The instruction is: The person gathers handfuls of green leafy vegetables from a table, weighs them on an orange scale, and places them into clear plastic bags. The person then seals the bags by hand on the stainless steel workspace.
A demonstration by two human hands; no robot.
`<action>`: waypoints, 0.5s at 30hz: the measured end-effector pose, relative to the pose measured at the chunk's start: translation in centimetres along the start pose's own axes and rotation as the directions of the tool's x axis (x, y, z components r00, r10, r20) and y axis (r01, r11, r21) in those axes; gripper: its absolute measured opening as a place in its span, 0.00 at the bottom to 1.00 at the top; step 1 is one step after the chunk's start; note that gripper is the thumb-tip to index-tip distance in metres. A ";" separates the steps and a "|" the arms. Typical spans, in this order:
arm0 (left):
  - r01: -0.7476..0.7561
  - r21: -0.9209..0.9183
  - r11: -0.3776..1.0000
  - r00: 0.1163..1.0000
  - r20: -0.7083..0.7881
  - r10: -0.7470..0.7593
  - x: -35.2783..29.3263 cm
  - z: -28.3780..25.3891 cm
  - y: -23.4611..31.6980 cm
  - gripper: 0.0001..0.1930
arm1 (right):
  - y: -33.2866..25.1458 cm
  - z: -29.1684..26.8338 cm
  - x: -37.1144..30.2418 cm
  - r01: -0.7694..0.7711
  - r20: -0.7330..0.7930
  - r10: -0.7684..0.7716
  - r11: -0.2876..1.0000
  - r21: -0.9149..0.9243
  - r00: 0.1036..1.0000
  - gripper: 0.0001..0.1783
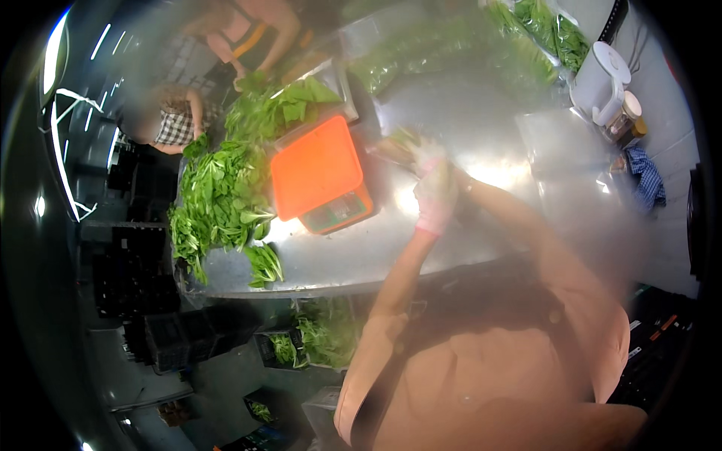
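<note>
Above the steel table, my left hand, in a pale glove with a pink cuff, is closed on the near end of a small clear bag of leafy greens. My right hand meets it from the right, mostly hidden behind the left glove; its fingers are blurred. The bag points away to the upper left. Just left of the bag stands an orange weighing scale, its pan bare and its display side toward me. Loose leafy greens are heaped beyond the scale's left side.
Filled bags of greens lie at the far right. Clear plastic bags, a white jug, jars and a blue checked cloth line the right side. Two people work across the table. Crates of greens stand below.
</note>
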State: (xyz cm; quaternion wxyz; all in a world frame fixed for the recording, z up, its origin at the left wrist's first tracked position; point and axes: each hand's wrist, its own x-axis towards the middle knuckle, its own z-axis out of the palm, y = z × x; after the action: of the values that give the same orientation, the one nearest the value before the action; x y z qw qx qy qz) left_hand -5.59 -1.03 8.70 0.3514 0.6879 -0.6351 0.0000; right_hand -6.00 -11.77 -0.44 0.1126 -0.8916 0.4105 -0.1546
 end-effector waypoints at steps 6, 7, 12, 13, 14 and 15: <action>-0.127 -0.119 0.985 0.982 -0.156 0.107 3.2 -3.1 4.9 0.03 | 4.7 -6.0 -2.6 0.051 0.208 -0.056 0.998 0.032 0.977 0.21; -0.096 -0.218 0.971 0.989 -0.135 0.068 3.5 -3.2 5.8 0.03 | 5.2 -7.0 -3.3 0.055 0.256 -0.064 0.998 0.043 0.965 0.21; -0.100 -0.480 0.872 0.987 -0.158 0.026 4.8 -4.1 7.8 0.04 | 5.6 -9.8 -4.4 0.094 0.472 -0.095 0.995 0.026 0.876 0.18; -0.106 -0.504 0.857 0.990 -0.131 0.046 5.2 -3.9 7.7 0.04 | 5.7 -9.8 -4.4 0.105 0.506 -0.105 0.994 0.030 0.856 0.18; -0.110 -0.527 0.842 0.992 -0.105 0.064 5.5 -3.5 7.4 0.04 | 5.9 -10.0 -4.4 0.108 0.539 -0.101 0.994 0.019 0.836 0.18; 0.171 -0.721 0.671 0.984 0.097 -0.147 5.8 -1.7 6.4 0.04 | 5.8 -9.8 -4.1 0.122 0.576 -0.112 0.992 0.022 0.809 0.17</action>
State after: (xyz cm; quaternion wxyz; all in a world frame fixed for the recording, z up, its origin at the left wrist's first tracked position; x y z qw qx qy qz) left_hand -9.29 -4.88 15.65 0.5838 0.5449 -0.5260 -0.2928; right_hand -16.14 -13.00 5.99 0.2147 -0.9209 0.3028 0.1189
